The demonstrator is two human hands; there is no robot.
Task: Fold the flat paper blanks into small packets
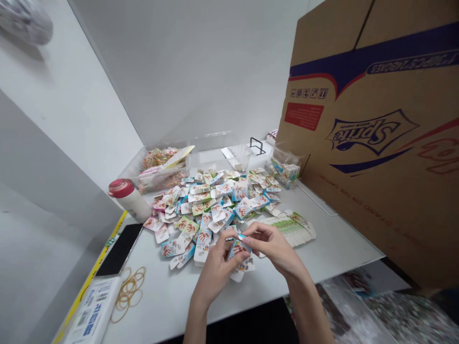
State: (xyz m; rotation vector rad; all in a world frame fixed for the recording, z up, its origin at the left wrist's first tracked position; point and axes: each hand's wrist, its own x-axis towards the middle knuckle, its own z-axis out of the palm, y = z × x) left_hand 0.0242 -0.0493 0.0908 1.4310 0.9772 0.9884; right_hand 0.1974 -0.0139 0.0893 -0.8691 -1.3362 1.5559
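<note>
Between my two hands is a small printed carton [238,249], blue and white with a picture on its front. My left hand [219,263] grips it from the left, thumb across the front. My right hand [268,242] pinches the top flap at the upper edge between thumb and fingers. Whether anything is inside the carton cannot be seen. Just beyond the hands spreads a heap of similar small cartons [201,210] in blue, green and pink. To the right of my right hand lies a fanned row of flat green-and-white cartons [292,230].
A red-lidded bottle [134,203], a black phone [120,249], rubber bands [129,292] and a white packet [93,306] line the left side. Behind the heap stand a clear tub of colourful bits [161,165] and a clear box of cartons [285,168]. A large cardboard box [373,143] rises at right.
</note>
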